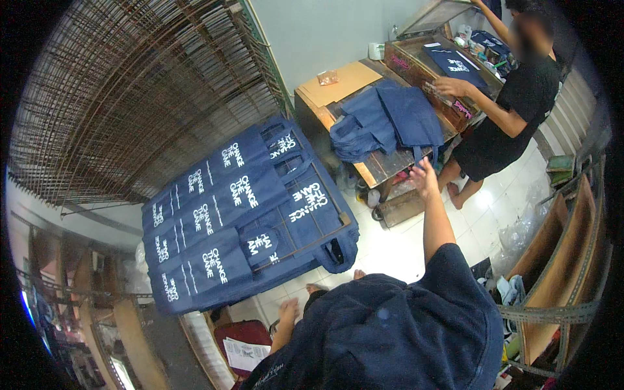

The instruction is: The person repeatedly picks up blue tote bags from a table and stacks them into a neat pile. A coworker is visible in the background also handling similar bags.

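Note:
My right hand (424, 179) reaches forward with its fingers apart, at the hanging handle of a navy cloth bag (409, 117). Whether the fingertips touch that handle is hard to see. The bag lies on top of other plain navy bags (357, 130) at the near side of a wooden table (383, 170). Low at my side, my left hand (288, 312) holds nothing that I can see, its fingers loosely stretched. It is nearest to a wide stack of navy bags with white print (227, 214), spread in overlapping rows on a rack.
A co-worker in black (513, 123) stands at the right by a printing bench with a raised frame (429, 14) and a printed navy bag (455, 65). A wire rack (149, 84) rises at the left. Shelves (552, 260) stand right; a red chair with papers (244, 351) is behind me.

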A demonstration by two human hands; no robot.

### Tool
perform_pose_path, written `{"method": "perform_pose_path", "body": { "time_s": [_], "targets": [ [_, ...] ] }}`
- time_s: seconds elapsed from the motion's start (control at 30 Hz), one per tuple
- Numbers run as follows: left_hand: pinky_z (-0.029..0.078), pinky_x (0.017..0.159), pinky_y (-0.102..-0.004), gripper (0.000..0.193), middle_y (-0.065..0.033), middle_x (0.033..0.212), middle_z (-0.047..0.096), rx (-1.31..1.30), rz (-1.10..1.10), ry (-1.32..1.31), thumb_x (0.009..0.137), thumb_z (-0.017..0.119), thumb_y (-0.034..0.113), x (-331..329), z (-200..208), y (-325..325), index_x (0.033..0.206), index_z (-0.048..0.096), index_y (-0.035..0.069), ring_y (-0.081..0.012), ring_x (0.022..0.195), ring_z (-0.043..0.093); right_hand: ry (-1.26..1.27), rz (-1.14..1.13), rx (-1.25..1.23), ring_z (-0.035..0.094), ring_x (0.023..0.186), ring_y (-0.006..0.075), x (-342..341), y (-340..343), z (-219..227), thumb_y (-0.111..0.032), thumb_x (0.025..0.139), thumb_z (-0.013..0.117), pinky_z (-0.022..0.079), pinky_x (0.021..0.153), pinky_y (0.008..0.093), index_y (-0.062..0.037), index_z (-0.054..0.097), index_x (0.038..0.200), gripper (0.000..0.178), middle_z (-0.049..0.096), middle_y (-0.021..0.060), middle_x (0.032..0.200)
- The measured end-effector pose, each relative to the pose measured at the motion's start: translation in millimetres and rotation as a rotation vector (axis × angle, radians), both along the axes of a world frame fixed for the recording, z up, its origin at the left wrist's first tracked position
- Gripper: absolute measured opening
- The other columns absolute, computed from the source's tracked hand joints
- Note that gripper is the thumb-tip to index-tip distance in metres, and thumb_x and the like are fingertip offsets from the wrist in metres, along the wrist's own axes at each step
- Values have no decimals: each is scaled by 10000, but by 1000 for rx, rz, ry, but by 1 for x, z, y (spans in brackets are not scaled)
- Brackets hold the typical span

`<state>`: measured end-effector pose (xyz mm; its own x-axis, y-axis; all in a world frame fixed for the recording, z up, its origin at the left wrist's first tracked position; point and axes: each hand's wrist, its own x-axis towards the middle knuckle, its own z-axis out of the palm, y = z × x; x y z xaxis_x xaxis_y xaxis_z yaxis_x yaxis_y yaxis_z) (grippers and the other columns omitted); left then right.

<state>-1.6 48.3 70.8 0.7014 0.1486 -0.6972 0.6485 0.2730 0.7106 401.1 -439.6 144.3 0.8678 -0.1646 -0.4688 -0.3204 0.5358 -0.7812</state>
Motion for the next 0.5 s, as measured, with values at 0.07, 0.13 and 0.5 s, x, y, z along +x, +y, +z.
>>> {"method": "perform_pose_path", "body": {
  "time_s": [0.07,0.13,0.5],
  "targets": [
    [372,438,-214,187,21,613,510,393,141,130,809,562,177,-58,-5,0,952,610,66,-87,503,468,-38,-90,49,446,1091,260,10,0,18,-650,724,515,318,918,438,-132,292,1331,829,407,120,1273],
    [420,510,-314,219,-23,641,572,671,-279,231,805,548,256,-164,-81,69,916,636,88,-151,538,509,-53,-144,106,415,1141,253,22,5,26,-674,714,505,319,922,435,-131,276,1339,859,400,120,1276],
    [456,696,-372,418,-163,838,633,919,-227,302,756,614,391,-226,-85,60,976,615,35,-269,761,602,-144,-278,698,446,1117,328,62,63,23,-535,719,589,386,894,514,-45,262,1291,821,376,142,1273]
  ]
}}
